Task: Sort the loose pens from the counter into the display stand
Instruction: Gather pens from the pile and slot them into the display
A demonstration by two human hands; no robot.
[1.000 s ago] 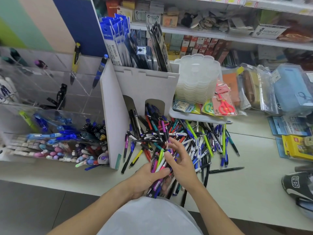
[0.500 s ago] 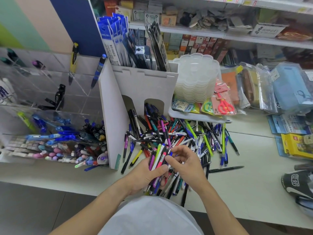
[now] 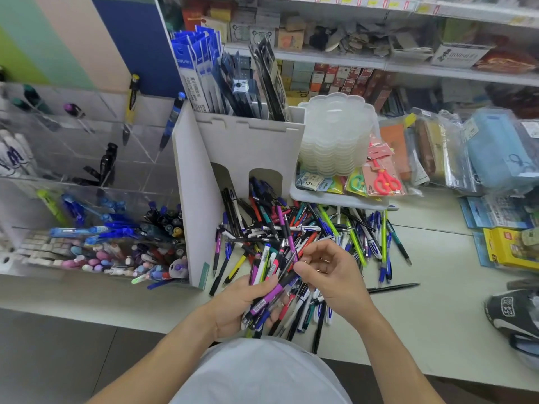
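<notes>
A heap of loose pens (image 3: 329, 231) in many colours lies on the pale counter (image 3: 431, 322) before a white display stand (image 3: 201, 199). My left hand (image 3: 236, 304) grips a bundle of pens (image 3: 271, 290), purple, green and blue among them, just above the counter's front edge. My right hand (image 3: 329, 272) is close beside it, with thumb and forefinger pinching a purple pen (image 3: 290, 243) at the top of the bundle. A clear acrylic bin (image 3: 87, 205) left of the stand holds several blue and black pens.
The stand's upper pocket holds packaged refills (image 3: 204, 74). A stack of clear plastic lids (image 3: 335, 132) and scissors packs (image 3: 382, 176) sit on a white tray at the back right. Pouches, yellow boxes (image 3: 513, 249) and a dark shoe (image 3: 513, 316) line the right side. Shelves run behind.
My right hand rose from the heap and came to the bundle, taking a purple pen at its top. The bundle in my left hand has grown and tilted more upright.
</notes>
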